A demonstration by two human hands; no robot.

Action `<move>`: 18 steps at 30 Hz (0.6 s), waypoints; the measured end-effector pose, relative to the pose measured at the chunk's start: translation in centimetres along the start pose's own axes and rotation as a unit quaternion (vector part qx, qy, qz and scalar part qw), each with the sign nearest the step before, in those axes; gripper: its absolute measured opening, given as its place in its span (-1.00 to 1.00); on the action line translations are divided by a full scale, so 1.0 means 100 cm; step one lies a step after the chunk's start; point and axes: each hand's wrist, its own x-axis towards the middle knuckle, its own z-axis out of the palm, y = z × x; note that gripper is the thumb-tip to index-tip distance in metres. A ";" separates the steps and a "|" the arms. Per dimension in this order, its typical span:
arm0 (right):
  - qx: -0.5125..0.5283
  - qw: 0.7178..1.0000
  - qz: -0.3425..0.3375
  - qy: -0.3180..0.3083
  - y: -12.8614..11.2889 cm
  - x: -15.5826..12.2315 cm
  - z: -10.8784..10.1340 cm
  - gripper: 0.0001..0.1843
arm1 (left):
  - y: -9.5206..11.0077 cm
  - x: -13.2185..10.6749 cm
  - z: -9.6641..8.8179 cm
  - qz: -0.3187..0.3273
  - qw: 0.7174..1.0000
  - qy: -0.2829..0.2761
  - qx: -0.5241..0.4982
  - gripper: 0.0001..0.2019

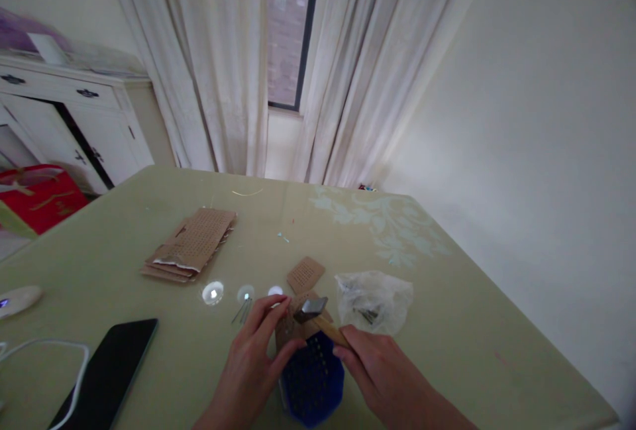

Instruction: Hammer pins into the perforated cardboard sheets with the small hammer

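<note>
My right hand [375,360] grips the wooden handle of a small hammer [311,310], whose metal head is over a piece of brown cardboard [288,327]. On the left side of that cardboard, my left hand [256,347] holds it between curved fingers and thumb; whether a nail is under the fingertips cannot be made out. Below the cardboard is a blue octagonal piece [318,383] with rows of small dots. A few thin nails [243,309] lie just left of my left hand. Beyond my right hand rests a clear plastic bag [375,294] with nails inside.
A small cardboard square [305,275] lies past the hammer. Further left are stacked cardboard sheets [199,241]. A black tablet [112,370] with a white cable [82,377] and a white device [20,301] sit on the left of the glossy table [447,337].
</note>
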 end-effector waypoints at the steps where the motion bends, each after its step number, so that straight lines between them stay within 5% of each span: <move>1: 0.007 1.000 0.005 0.003 -0.001 0.000 -0.001 -0.72 | 0.000 0.000 0.000 0.000 1.000 -0.001 0.000 -0.50; 6: 0.031 0.999 0.003 -0.036 -0.002 0.002 -0.005 -0.72 | 0.000 0.000 0.003 0.000 1.000 -0.001 -0.007 -0.50; 10: 0.132 0.990 0.015 0.050 0.011 0.016 -0.004 -0.58 | 0.001 0.005 -0.007 0.001 1.000 0.017 -0.022 -0.57; 15: 0.432 0.892 0.077 0.110 0.040 0.054 0.017 -0.37 | -0.024 0.019 -0.042 -0.134 0.988 0.076 0.014 -0.60; 18: 0.530 0.839 0.077 0.092 0.052 0.074 0.034 -0.30 | -0.050 0.021 -0.057 -0.201 0.974 0.006 0.103 -0.65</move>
